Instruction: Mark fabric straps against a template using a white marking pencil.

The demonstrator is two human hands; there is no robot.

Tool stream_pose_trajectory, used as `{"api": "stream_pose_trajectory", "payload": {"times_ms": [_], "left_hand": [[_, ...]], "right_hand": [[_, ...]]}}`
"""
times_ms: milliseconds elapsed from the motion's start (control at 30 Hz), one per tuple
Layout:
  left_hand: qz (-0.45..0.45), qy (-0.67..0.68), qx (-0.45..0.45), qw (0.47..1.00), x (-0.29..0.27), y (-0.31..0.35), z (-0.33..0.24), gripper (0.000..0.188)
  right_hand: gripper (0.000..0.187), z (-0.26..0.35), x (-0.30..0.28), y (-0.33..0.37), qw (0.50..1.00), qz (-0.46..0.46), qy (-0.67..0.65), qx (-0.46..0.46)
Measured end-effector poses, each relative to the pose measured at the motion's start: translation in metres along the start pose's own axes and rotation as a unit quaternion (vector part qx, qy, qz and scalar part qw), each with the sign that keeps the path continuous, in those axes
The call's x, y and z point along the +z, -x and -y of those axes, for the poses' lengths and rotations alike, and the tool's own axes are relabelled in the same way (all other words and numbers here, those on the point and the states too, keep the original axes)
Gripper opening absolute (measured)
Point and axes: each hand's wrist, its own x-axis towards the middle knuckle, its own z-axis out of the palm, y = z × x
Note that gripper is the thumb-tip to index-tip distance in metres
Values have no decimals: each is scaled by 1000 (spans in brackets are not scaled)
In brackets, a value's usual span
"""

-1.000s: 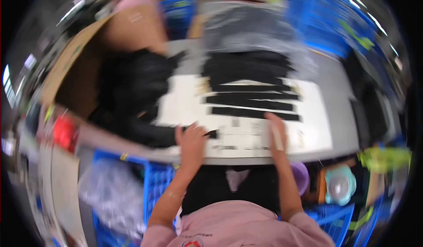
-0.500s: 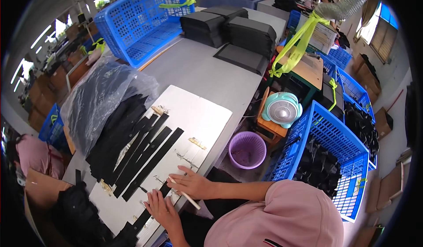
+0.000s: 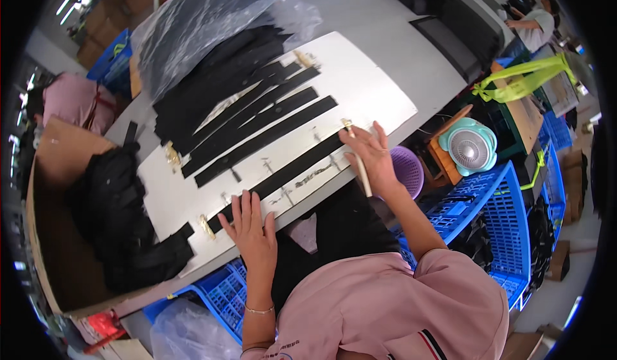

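Note:
A black fabric strip (image 3: 286, 179) lies slantwise along the near side of a white board (image 3: 376, 83) that bears pencil-like marks. My left hand (image 3: 252, 226) rests with fingers spread flat at the strip's left end. At its far right end my right hand (image 3: 373, 157) touches the strip and holds a slim pale stick (image 3: 364, 173), perhaps a marking pencil, pointing back towards me. More black strips (image 3: 270, 134) lie side by side farther up the board, next to a thick pile of black strips (image 3: 205, 80).
Clear plastic sheeting (image 3: 212, 19) covers part of the pile. A cardboard box (image 3: 48, 231) with black fabric stands at the left. To the right are a purple basket (image 3: 406, 172), a teal fan (image 3: 472, 146) and a blue crate (image 3: 508, 212). Black stacked panels (image 3: 459, 29) sit at the table's far end.
My hands have moved apart, the left to the strip's left end, the right to its far end. The strip now lies straight along the board's near side. The view has shifted.

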Motion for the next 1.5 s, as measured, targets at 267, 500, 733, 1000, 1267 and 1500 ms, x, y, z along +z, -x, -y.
{"api": "stream_pose_trajectory", "payload": {"times_ms": [267, 500, 733, 1000, 1267, 1500], "left_hand": [[-10, 17, -82, 996, -13, 16, 13, 67], [-36, 46, -67, 996, -10, -2, -6, 66], [24, 123, 80, 989, 31, -35, -63, 63], [28, 77, 78, 994, 39, -35, -64, 62], [30, 68, 73, 995, 40, -36, -67, 61], [23, 65, 74, 995, 39, -35, -66, 61]], "right_hand": [[44, 1, -8, 4, 998, -13, 59, 17], [45, 4, 0, -2, 999, -30, 35, -6], [46, 7, -2, -3, 999, -28, 35, 2], [40, 12, -16, -20, 1000, -21, 0, 19], [20, 14, 4, -54, 915, 45, -354, 187], [20, 14, 11, -52, 931, 62, -314, 176]]}}
